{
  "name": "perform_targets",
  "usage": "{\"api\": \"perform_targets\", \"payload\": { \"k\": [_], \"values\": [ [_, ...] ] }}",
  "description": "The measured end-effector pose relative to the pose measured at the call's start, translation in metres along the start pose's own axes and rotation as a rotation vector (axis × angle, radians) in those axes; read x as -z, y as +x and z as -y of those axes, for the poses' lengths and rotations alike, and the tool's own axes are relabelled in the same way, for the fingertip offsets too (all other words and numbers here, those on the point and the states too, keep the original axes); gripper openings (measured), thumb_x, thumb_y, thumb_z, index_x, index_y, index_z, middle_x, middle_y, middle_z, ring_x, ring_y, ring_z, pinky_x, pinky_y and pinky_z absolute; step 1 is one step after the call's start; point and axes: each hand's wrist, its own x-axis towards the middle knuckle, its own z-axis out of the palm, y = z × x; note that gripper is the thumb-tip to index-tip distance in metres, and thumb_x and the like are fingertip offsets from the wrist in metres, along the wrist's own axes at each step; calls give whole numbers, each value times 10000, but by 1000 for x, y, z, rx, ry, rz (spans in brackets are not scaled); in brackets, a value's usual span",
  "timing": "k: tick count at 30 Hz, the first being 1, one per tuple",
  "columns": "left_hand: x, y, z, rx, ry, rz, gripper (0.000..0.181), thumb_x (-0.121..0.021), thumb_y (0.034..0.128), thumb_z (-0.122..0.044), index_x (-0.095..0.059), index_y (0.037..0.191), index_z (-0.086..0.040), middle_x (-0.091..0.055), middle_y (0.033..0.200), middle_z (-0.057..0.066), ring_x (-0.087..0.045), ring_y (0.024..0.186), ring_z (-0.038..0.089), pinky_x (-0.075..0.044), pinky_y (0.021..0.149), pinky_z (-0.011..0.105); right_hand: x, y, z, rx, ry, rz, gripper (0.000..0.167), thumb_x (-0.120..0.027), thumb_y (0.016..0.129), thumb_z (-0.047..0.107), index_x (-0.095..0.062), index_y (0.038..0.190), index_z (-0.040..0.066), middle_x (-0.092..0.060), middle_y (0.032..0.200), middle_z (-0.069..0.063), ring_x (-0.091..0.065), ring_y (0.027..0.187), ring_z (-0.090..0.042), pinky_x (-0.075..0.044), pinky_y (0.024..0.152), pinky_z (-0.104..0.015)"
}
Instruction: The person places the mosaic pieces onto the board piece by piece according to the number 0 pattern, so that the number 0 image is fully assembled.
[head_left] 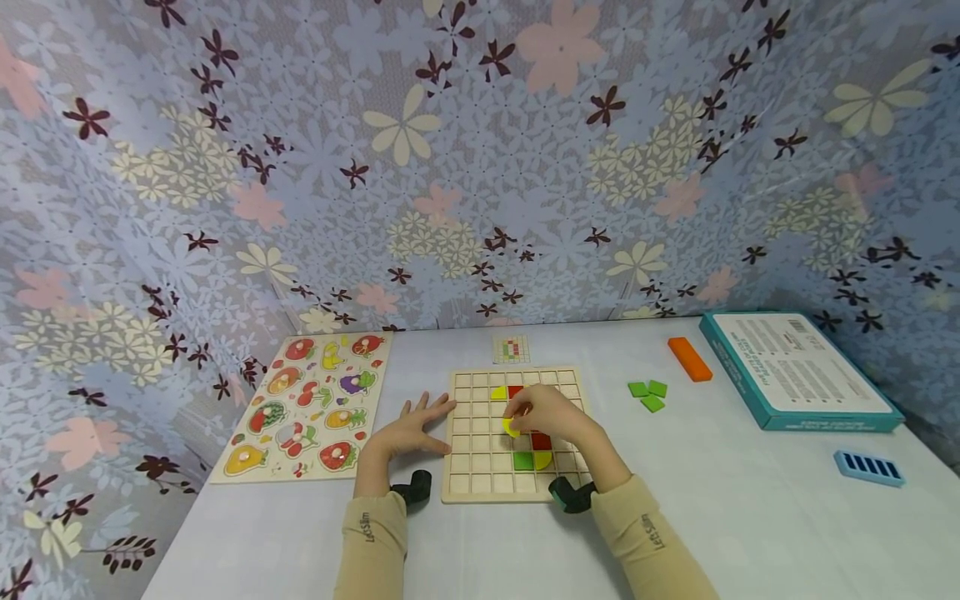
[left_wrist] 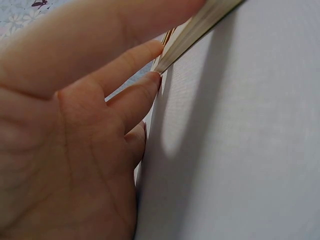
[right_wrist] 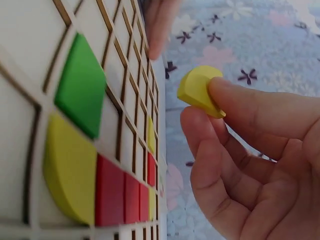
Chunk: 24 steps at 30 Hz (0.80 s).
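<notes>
A wooden grid board (head_left: pixel 480 490) lies on the table in the head view. My left hand (head_left: pixel 405 435) rests at its left side, fingers spread; in the left wrist view, fingertips (left_wrist: pixel 154 79) touch the board's edge. Above the grid, my right hand (head_left: pixel 553 414) pinches a yellow rounded tile (right_wrist: pixel 201 89) between thumb and fingers. Set in the grid are a green square tile (right_wrist: pixel 81 87), a yellow quarter-round tile (right_wrist: pixel 70 172) and red tiles (right_wrist: pixel 110 192) in a row. Farther up sits another yellow tile (head_left: pixel 498 392) beside a red one (head_left: pixel 515 390). The right hand hides some cells.
A small pattern card (head_left: pixel 512 349) lies behind the board. Three loose green tiles (head_left: pixel 637 389), an orange block (head_left: pixel 689 359), a teal box (head_left: pixel 817 421) and a blue slotted piece (head_left: pixel 870 468) are on the right. A fruit puzzle board (head_left: pixel 300 408) lies to the left.
</notes>
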Motion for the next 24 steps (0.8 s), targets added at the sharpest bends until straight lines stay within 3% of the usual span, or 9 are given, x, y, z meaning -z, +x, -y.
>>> {"api": "perform_targets", "payload": {
  "k": [4,15,24],
  "values": [
    [0,0,0,-1,4,2,853,-768,673,-183,-367,1421,-97,-184,1528,68,51,1408,339,110,1128,497,-9,1,4,-2,10,41,40,-674,800,43,-680,833,64,-604,770,-6,-521,703,-147,-463,614,-253],
    [0,0,-1,29,8,-1,847,-772,676,-205,-376,1422,-130,-183,1530,36,66,1411,310,108,1127,500,-24,2,6,48,-99,137,71,-683,762,-6,-681,783,63,-585,731,26,-498,680,-132,-452,606,-239],
    [0,0,-1,28,-1,-1,847,-767,674,-197,-375,1421,-122,-183,1530,43,63,1411,315,108,1128,498,-27,2,7,34,-178,139,86,-731,734,8,-678,719,75,-587,690,34,-503,651,-118,-455,588,-233]
  ]
}}
